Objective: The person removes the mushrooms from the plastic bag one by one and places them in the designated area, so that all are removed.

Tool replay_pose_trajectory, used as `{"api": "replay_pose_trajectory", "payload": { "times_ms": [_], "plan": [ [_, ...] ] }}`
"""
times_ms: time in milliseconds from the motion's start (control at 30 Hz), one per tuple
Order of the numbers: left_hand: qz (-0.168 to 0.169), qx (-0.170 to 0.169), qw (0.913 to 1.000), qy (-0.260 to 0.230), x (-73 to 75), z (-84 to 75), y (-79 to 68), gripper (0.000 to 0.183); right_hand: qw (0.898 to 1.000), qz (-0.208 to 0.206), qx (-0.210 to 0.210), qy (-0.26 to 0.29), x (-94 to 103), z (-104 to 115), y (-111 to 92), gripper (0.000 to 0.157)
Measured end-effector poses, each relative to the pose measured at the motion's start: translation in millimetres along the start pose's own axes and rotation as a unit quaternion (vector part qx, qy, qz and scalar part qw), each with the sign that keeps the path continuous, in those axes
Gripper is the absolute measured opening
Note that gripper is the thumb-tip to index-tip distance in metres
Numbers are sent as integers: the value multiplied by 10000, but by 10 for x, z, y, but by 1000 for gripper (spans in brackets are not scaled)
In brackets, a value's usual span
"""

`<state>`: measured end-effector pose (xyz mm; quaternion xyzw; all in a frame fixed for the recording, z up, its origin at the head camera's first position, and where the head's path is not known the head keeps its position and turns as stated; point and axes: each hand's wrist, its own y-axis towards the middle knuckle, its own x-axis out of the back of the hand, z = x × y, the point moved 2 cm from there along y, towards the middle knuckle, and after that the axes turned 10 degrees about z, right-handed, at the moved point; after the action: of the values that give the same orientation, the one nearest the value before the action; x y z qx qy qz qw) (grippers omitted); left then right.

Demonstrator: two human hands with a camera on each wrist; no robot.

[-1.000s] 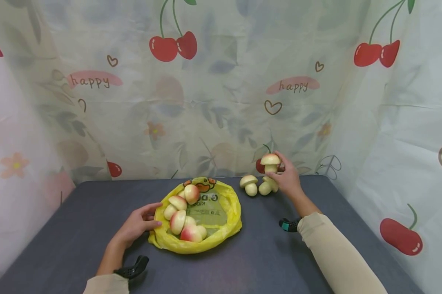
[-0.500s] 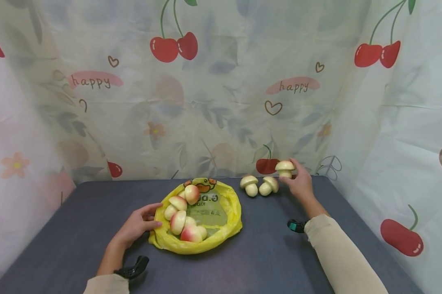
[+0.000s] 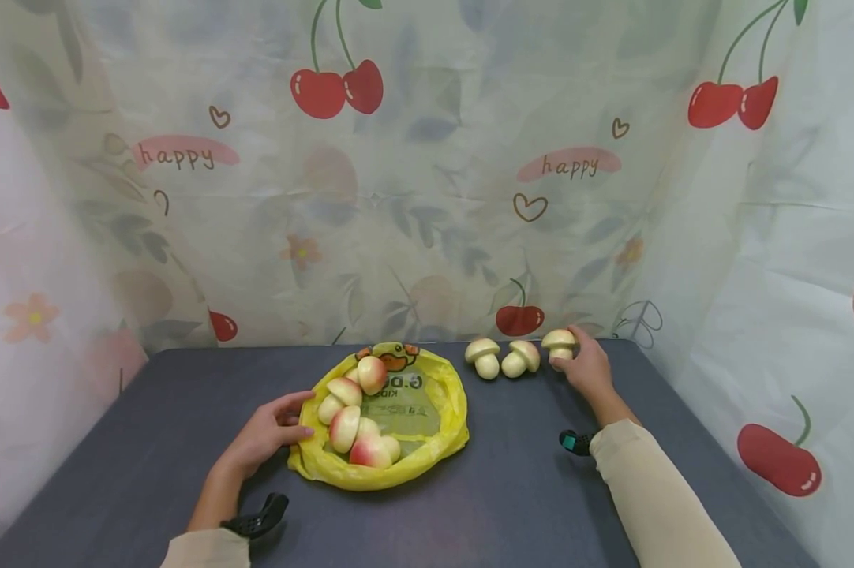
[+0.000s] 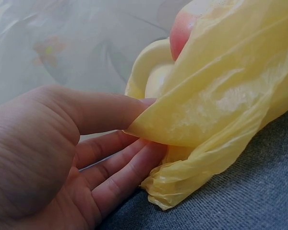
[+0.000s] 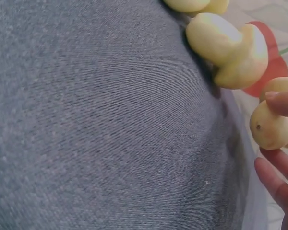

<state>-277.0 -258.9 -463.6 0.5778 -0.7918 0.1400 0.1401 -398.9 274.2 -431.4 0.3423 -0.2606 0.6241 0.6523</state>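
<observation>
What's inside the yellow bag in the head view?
Four mushrooms lie along the left side of the yellow bag, with mirrored lettering to their right. The mushrooms cover the part of the bag beneath them, so I can't see what's there.

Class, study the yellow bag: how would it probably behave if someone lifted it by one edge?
The yellow bag is probably floppy, since its thin film creases where the left hand pinches it. Its lower part would likely sag, judging by the crumpled rim. The mushrooms inside might roll or slide, given their rounded caps.
</observation>
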Motion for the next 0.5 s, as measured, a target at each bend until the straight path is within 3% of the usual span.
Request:
{"api": "replay_pose_trajectory", "payload": {
  "times_ms": [500],
  "plan": [
    [-19, 31, 10000, 17, 5, 2, 10, 66, 9981, 508, -183, -296, -105, -20, 4, 75]
  ]
}}
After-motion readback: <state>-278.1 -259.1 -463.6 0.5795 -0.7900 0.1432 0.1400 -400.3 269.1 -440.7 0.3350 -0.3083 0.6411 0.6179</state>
